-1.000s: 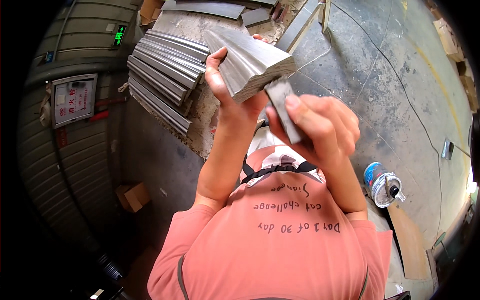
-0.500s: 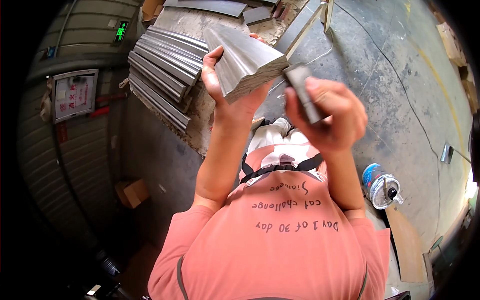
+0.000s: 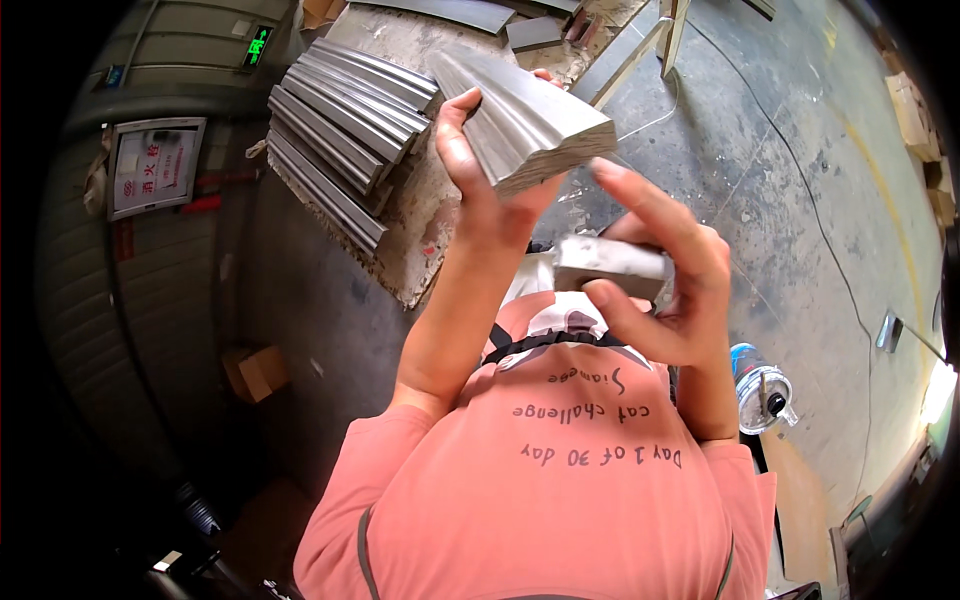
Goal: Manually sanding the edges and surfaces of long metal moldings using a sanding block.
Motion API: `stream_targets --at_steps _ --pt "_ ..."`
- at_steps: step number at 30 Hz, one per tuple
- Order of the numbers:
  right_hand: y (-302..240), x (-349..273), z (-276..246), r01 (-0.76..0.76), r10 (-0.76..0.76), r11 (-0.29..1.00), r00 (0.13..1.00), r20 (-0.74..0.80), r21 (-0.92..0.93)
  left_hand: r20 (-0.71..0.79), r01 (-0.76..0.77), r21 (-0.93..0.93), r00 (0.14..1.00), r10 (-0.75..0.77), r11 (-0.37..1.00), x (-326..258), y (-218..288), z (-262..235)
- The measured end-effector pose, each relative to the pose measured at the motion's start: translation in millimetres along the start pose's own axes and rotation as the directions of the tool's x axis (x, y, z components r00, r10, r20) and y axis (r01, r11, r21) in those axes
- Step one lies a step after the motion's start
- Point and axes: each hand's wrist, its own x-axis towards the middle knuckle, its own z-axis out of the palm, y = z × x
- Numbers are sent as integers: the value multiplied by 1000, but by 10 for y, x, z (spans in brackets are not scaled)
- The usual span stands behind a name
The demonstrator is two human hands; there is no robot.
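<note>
My left hand (image 3: 478,190) holds up a grey length of profiled moulding (image 3: 515,110), thumb on its near side and fingertips showing over the far edge. Its cut end faces me and bares a rough, fibrous grain. Below and to the right, my right hand (image 3: 695,285) grips a small grey block (image 3: 610,262), pale on top and somewhat blurred, which looks like a sanding sponge. The thumb and bent fingers clasp the block. The index finger stretches up close to the corner of the moulding's cut end; whether it touches cannot be made out. The block is apart from the moulding.
Several similar grey mouldings (image 3: 350,110) lie side by side on a worn workbench (image 3: 405,265) at the left. Flat offcuts (image 3: 535,32) rest at its far end. A lidded bucket (image 3: 765,395) stands on the floor at right; a cable (image 3: 800,165) runs across it.
My right hand has drawn the block down and away from the moulding's end, turning it flatter, and the index finger has lifted off it. The left hand keeps its hold on the moulding.
</note>
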Motion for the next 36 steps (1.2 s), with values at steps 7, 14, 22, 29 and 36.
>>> stream_targets --at_steps 7,14,22,29,36 --pt "-59 -133 -200 -2 142 912 940 312 -409 -3 7 -82 1000 -7 997 45 -38 -62" --pt "-201 5 -145 -30 105 891 984 143 -453 18 -11 29 1000 10 1000 39 -109 -89" --pt "-106 -214 -280 7 102 810 983 152 -586 -14 -1 -41 1000 1 999 33 -108 -87" --pt "-181 -137 -221 -40 136 815 983 124 -578 -90 -52 37 994 55 998 -20 -210 5" --pt "-139 -401 -485 -252 230 936 966 -114 -247 -165 -17 93 986 32 995 -2 -386 -151"
